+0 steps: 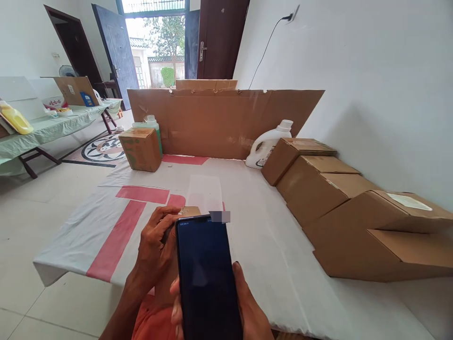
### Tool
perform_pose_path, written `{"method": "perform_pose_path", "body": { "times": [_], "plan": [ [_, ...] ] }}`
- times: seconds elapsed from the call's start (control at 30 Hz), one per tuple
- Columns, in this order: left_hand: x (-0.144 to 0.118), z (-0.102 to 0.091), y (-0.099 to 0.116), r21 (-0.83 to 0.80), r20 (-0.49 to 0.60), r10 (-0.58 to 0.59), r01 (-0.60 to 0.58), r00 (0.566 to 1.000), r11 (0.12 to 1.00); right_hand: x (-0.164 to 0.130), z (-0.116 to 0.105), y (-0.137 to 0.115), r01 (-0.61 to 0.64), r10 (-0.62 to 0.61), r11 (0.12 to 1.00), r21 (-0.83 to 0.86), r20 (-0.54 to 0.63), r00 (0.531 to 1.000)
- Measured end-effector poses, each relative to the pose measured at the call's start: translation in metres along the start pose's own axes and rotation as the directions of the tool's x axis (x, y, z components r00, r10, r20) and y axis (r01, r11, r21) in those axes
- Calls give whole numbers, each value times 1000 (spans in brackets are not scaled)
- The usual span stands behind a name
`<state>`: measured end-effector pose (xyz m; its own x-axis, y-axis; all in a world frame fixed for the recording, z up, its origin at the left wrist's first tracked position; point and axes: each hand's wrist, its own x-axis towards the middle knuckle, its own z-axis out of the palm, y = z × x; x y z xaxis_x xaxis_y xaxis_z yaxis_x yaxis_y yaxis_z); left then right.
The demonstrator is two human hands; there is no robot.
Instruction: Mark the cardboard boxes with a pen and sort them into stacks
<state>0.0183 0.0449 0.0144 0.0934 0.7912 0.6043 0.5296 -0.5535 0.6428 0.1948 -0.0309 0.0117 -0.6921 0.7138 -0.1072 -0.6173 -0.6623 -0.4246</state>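
Observation:
A dark-screened smartphone (pixel 208 278) stands upright close in front of me, with my right hand (pixel 249 302) wrapped round its lower part. The thumb lies along the phone's right edge and the fingertips show at its left edge. Behind the phone, my left hand (pixel 155 243) has its fingers bent over a brown cardboard box (pixel 191 210). Most of that box is hidden by the phone and the hand. Just beyond it, a pale translucent sheet (pixel 204 189) lies on the white cloth (pixel 262 226) with red strips.
Several cardboard boxes (pixel 318 189) line the right side beside a white jug (pixel 271 141). A box (pixel 140 148) and a green-liquid bottle (pixel 152 123) stand at the back left. A cardboard panel (pixel 219 120) closes the far edge. Another covered table (pixel 53 127) stands left.

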Motion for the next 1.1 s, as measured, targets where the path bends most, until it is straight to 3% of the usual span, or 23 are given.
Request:
{"method": "perform_pose_path", "body": {
  "times": [0.13, 0.27, 0.37, 0.43, 0.47, 0.53, 0.57, 0.6, 0.63, 0.73, 0.83, 0.97, 1.1],
  "plan": [
    [2, 0, 1, 1, -16, 10, -10, 1000, 1000, 3, -8, 9, 30, -20, 993, 115, -92, 996],
    [4, -2, 5, 19, -23, 7, -7, 1000, 1000, -1, -3, 3, 118, -117, 993, -1, -148, 982],
    [4, -2, 5, 39, -21, -4, 5, 1000, 999, -13, -4, -12, 203, -218, 975, -88, -236, 947],
    [4, -2, 5, 45, -19, -14, 15, 1000, 999, -23, -16, -27, 281, -336, 939, -198, -355, 872],
    [5, -2, 4, 45, -16, -19, 20, 1000, 999, -26, -27, -34, 315, -414, 906, -284, -430, 802],
    [6, -1, 3, 41, -13, -27, 28, 1000, 999, -30, -58, -50, 330, -583, 803, -497, -541, 606],
    [7, -1, 2, 38, -14, -31, 32, 999, 999, -29, -76, -57, 297, -656, 743, -599, -564, 502],
    [8, -1, 1, 35, -17, -34, 34, 999, 999, -27, -95, -63, 237, -703, 691, -683, -559, 440],
    [9, -1, 0, 32, -20, -35, 36, 999, 999, -24, -113, -68, 155, -731, 645, -748, -544, 412],
    [12, -1, -2, 30, -27, -40, 41, 999, 999, -13, -158, -76, -72, -772, 523, -850, -507, 382],
    [14, -2, -4, 32, -23, -47, 48, 999, 998, -7, -184, -78, -189, -807, 461, -867, -498, 317],
    [16, -3, -3, 10, -7, -86, 86, 996, 996, -9, -200, -80, -358, -842, 368, -858, -471, 262],
    [20, -5, -7, -150, 27, -219, 220, 975, 964, -14, -207, -80, -480, -866, 244, -842, -413, 283]
  ]
}}
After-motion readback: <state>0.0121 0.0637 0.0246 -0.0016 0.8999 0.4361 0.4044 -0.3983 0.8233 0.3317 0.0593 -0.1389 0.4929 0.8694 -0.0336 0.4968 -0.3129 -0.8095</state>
